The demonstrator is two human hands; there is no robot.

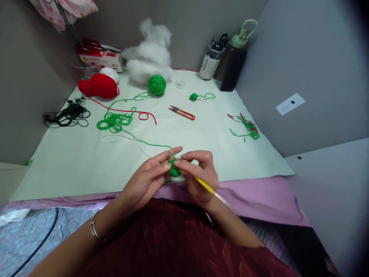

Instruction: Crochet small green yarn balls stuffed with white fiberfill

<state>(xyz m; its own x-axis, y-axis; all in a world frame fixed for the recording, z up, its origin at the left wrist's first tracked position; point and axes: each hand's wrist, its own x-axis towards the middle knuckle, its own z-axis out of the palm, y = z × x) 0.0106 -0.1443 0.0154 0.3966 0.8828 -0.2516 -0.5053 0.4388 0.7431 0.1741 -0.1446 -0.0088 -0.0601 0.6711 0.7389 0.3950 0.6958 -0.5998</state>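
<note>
A small green crocheted piece (174, 169) is pinched between the thumb and fingers of my left hand (150, 171), above the table's front edge. Green yarn (144, 142) runs from it across the table and passes over my raised left index finger. My right hand (200, 173) grips a crochet hook (205, 185) with a yellow handle, its tip at the green piece; fingers hide part of the hook. Farther back, a loose tangle of green yarn (115, 121) leads to a green yarn ball (157, 85).
Orange thread snips (182, 112) lie mid-table, near a small green crocheted ball (193, 97). Red yarn (99, 86), black yarn (70, 113) and white stuffing (150, 54) are at the left and back. Yarn scraps (249, 129), a pen holder (209, 65) and a bottle (234, 65) stand right.
</note>
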